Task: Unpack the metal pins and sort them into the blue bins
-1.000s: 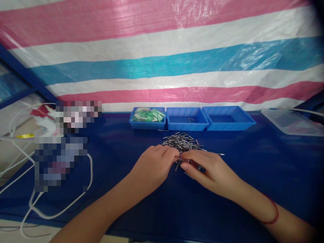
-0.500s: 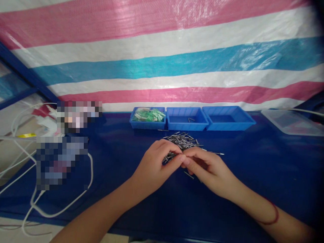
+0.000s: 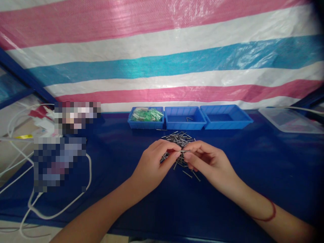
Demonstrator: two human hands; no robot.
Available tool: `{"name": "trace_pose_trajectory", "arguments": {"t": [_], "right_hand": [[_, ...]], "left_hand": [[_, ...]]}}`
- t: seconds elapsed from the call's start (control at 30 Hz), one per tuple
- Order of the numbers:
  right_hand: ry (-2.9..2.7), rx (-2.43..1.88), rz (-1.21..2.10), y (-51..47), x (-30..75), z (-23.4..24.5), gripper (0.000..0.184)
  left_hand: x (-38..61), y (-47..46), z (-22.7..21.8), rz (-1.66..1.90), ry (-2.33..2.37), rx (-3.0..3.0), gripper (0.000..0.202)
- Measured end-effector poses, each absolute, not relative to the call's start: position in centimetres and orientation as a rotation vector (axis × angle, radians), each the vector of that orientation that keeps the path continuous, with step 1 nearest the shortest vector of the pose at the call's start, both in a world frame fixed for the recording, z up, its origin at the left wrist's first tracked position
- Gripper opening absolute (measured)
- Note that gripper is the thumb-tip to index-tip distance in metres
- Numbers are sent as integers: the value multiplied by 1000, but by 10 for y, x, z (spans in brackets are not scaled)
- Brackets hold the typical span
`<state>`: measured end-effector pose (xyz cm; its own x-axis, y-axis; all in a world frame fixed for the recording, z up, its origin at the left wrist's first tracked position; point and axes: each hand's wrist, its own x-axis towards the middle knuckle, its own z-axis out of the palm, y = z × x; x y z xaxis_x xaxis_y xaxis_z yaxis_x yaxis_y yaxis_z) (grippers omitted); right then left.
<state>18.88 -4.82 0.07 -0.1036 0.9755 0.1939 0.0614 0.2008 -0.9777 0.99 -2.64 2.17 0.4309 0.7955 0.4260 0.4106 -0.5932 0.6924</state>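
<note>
A loose pile of thin metal pins (image 3: 180,138) lies on the blue table (image 3: 253,162), just in front of the bins. My left hand (image 3: 154,163) is curled, holding a small bunch of pins between thumb and fingers. My right hand (image 3: 206,162) pinches a single pin at its fingertips, which meet the left hand's fingertips just above the near edge of the pile. A red cord circles my right wrist. A few stray pins (image 3: 192,174) lie on the table under my right hand.
Three blue bins stand in a row at the back: the left bin (image 3: 146,118) holds green parts, the middle bin (image 3: 184,118) a pin or two, the right bin (image 3: 226,117) looks bare. A clear lid (image 3: 288,120) lies far right. White cables (image 3: 60,209) trail at left. A striped tarp hangs behind.
Both hands rose from flat on the pile and drew a little toward me. The left now holds a bunch of pins, and the right pinches one against it.
</note>
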Motion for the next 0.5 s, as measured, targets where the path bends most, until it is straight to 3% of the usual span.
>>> {"name": "trace_pose_trajectory", "arguments": {"t": [0.27,0.5], "right_hand": [[-1649,-1101,507,-56,192,0,5],[-1702,-1119,522,-55,193,0,9]], "left_hand": [[13,-28,17,927,937,2172,13],[12,-28,19,797,841,2252,20]]}}
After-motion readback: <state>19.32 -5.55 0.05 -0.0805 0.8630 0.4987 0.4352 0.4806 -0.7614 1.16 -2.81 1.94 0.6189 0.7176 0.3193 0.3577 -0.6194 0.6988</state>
